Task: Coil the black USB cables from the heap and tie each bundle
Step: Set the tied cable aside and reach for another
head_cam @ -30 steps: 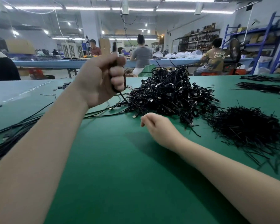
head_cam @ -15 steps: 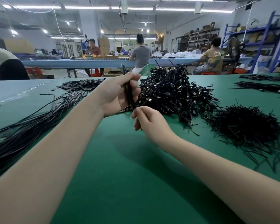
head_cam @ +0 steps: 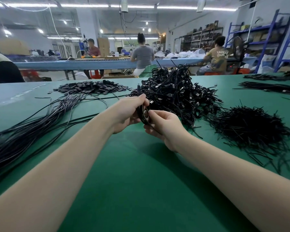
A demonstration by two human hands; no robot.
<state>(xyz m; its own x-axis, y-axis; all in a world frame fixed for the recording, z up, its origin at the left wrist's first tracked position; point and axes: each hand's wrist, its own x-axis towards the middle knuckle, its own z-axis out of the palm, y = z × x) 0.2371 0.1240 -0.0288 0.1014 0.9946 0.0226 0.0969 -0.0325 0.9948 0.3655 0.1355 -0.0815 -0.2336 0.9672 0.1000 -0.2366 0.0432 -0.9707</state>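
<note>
Smooth matt green table mat [head_cam: 141, 181]; glossy black plastic-sheathed cables [head_cam: 174, 92] with shiny metal plugs.

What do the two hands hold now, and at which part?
Both hands grip one coiled black cable: the left hand round the coil's left side, the right hand pinching its right side.

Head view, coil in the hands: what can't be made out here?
- Coiled cable, head view: fingers of the left hand and right hand cover most of it; number of loops unclear.
- Tie on it: too small and dark to tell.
- Loose cables: cut off by the left edge.
- Tie pile: far side blurred, single ties indistinct.
</note>
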